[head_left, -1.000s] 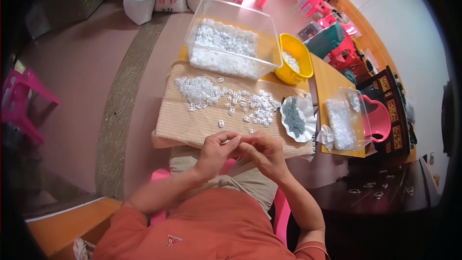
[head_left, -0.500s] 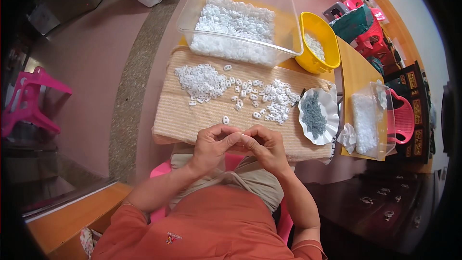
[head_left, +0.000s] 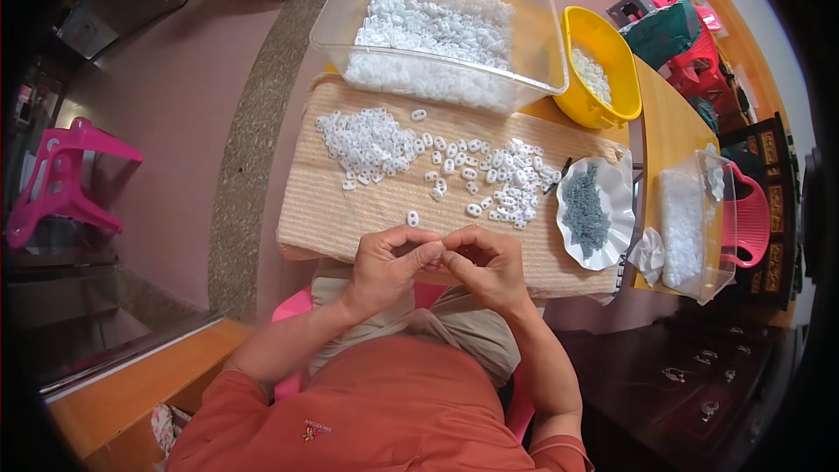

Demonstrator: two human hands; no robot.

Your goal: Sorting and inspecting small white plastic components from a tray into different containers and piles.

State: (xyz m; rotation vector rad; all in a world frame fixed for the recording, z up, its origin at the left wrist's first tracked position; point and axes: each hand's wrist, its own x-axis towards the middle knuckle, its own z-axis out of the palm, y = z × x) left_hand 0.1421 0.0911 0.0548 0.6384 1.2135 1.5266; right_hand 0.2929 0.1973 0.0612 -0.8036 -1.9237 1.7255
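My left hand (head_left: 387,269) and my right hand (head_left: 489,269) meet at the front edge of a beige ribbed cloth (head_left: 350,218). Thumbs and fingers of both are pinched together, fingertips touching; whatever lies between them is too small or hidden to name. Just beyond the left fingers lies a single white oval plastic piece with two holes (head_left: 412,218). Farther off, similar pieces form a left pile (head_left: 365,147) and a looser right pile (head_left: 516,183), with several scattered between. Right of my right hand, a white wavy-rimmed dish (head_left: 622,197) holds many small dark grey pieces (head_left: 585,214).
A large clear bin (head_left: 546,83) of white pieces stands behind the cloth, beside a yellow tub (head_left: 622,114) with more. A thin dark stick (head_left: 559,173) lies near the dish. On the right are a smaller clear box (head_left: 717,249) and crumpled white paper (head_left: 648,255). A pink stool (head_left: 74,179) stands left.
The view has shifted slightly, so the bin and dish appear a little farther out. My hands stay pinched together, with only a small shift of the fingers. The piles look unchanged.
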